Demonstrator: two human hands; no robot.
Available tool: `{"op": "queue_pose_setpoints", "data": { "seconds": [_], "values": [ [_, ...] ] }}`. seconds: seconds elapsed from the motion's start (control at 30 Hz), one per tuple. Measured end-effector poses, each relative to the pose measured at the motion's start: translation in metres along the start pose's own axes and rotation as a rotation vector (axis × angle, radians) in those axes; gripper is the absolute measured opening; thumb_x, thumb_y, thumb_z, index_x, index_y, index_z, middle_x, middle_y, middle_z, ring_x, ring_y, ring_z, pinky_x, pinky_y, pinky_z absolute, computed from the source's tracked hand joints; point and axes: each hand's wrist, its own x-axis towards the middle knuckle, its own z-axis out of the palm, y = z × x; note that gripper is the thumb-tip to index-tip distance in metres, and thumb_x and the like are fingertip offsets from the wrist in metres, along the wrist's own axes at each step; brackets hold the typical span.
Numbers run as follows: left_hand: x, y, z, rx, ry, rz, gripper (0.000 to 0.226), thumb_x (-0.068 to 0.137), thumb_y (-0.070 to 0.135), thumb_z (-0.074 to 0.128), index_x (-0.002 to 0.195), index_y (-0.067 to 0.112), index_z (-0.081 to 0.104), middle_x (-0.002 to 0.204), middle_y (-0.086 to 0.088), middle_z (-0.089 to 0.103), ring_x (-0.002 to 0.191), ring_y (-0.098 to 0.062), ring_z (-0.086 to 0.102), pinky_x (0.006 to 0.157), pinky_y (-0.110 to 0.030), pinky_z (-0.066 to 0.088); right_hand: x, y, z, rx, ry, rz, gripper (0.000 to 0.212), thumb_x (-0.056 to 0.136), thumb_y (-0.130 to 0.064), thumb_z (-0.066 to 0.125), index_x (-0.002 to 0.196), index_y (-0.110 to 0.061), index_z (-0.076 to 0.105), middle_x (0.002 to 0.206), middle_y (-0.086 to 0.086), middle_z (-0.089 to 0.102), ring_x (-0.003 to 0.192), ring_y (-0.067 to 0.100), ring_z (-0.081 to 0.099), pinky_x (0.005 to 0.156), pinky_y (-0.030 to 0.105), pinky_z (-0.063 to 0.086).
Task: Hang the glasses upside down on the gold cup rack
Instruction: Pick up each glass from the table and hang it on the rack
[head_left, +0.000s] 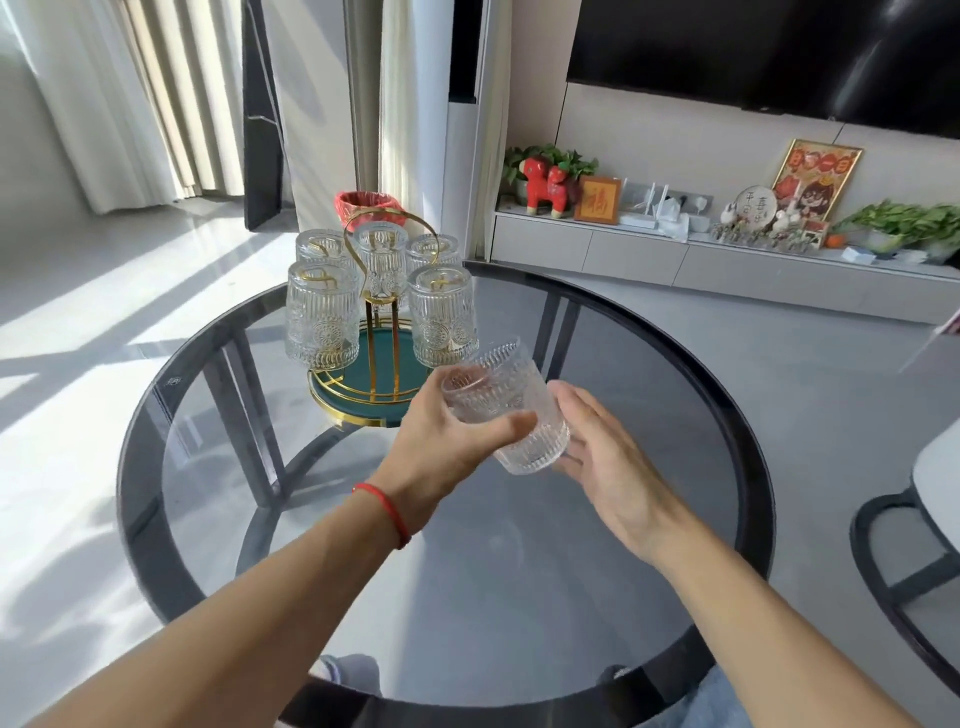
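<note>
While both hands meet over the tabletop: one glass (506, 405) is up in the air, tilted, just this side of the rack (382, 332).
Left hand (447, 436): wrapped round the glass, thumb across its ribbed side, fingers (452, 376) curled behind the rim. A firm hold!
Right hand (605, 457): open palm pressed flat against the other side of the glass near its base, fingers loose and spread, not curled round it.
Glass: clear, ribbed, its mouth turned up and to the left, base down toward the right hand.
Rack: gold frame with a looped handle, standing on a green tray with gold rim, at the far left part of the tabletop (649, 519).
Hung glasses (322, 312): five already on the rack, all upside down, two in front, three behind.
Tabletop: round, dark smoked glass with a black rim, bare around the hands.
Wrist: red string (387, 512) on the left one.
</note>
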Motion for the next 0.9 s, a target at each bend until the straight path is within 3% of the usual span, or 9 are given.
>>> {"op": "queue_pose_setpoints", "data": {
  "seconds": [0.07,0.17,0.27,0.37,0.47,0.63,0.73,0.9],
  "values": [
    [0.000,0.003,-0.003,-0.179,-0.015,-0.065,0.084,0.056,0.036,0.094,0.128,0.018,0.056,0.127,-0.011,0.069,0.115,-0.025,0.069,0.100,-0.055,0.054,0.001,-0.001,0.013,0.085,-0.039,0.015,0.043,0.108,-0.043,0.045,0.143,-0.021,0.056,0.137,0.003,0.068,0.124,0.027,0.066,0.110,0.057,0.046],
    [-0.004,0.009,-0.002,-0.335,-0.038,-0.079,0.083,0.062,0.027,0.091,0.133,0.013,0.052,0.124,-0.015,0.072,0.115,-0.030,0.069,0.105,-0.057,0.050,0.002,-0.007,0.026,0.236,0.013,-0.023,0.044,0.103,-0.036,0.054,0.140,-0.012,0.058,0.134,0.013,0.069,0.120,0.033,0.068,0.107,0.058,0.049],
    [-0.003,0.015,-0.011,-0.286,-0.026,-0.057,0.083,0.066,0.036,0.089,0.136,0.011,0.053,0.126,-0.015,0.071,0.119,-0.031,0.066,0.110,-0.056,0.044,0.007,-0.014,0.036,0.262,0.054,-0.048,0.049,0.096,-0.036,0.064,0.136,-0.008,0.060,0.129,0.013,0.072,0.117,0.029,0.069,0.103,0.058,0.052],
    [-0.001,0.016,-0.032,-0.038,-0.004,-0.036,0.083,0.064,0.061,0.081,0.131,0.016,0.061,0.123,-0.010,0.072,0.115,-0.029,0.066,0.104,-0.054,0.050,0.013,-0.033,0.045,0.067,0.137,-0.132,0.049,0.089,-0.043,0.073,0.131,-0.019,0.061,0.125,0.007,0.074,0.117,0.020,0.070,0.101,0.051,0.055],
    [0.001,0.009,-0.058,0.212,-0.089,0.073,0.070,0.064,0.064,0.081,0.120,0.026,0.065,0.120,0.002,0.072,0.114,-0.016,0.066,0.102,-0.039,0.052,0.027,-0.063,0.051,-0.256,0.225,-0.319,0.047,0.080,-0.045,0.085,0.120,-0.036,0.064,0.125,-0.005,0.070,0.117,0.017,0.066,0.099,0.044,0.055],
    [0.004,-0.026,-0.075,1.112,-0.233,0.234,0.079,0.070,0.053,0.086,0.137,0.022,0.056,0.161,-0.009,0.031,0.147,-0.026,0.028,0.119,-0.038,0.029,0.056,-0.106,0.070,-0.499,0.254,-0.483,0.050,0.076,-0.039,0.088,0.122,-0.030,0.069,0.121,-0.016,0.070,0.113,0.006,0.063,0.099,0.031,0.052],
    [0.003,-0.037,-0.075,1.220,-0.265,0.182,0.078,0.076,0.056,0.077,0.142,0.024,0.051,0.167,-0.010,0.021,0.152,-0.027,0.018,0.120,-0.040,0.027,0.070,-0.120,0.084,-0.621,0.215,-0.492,0.058,0.076,-0.036,0.088,0.131,-0.028,0.068,0.134,-0.010,0.068,0.120,0.001,0.055,0.101,0.016,0.041],
    [0.001,-0.042,-0.071,1.314,-0.224,0.232,0.075,0.080,0.058,0.068,0.144,0.026,0.046,0.165,-0.016,0.019,0.147,-0.032,0.021,0.116,-0.043,0.033,0.082,-0.122,0.101,-0.754,0.177,-0.500,0.068,0.078,-0.040,0.086,0.140,-0.026,0.060,0.142,-0.001,0.063,0.133,0.016,0.054,0.107,0.025,0.039]
  ]
}}
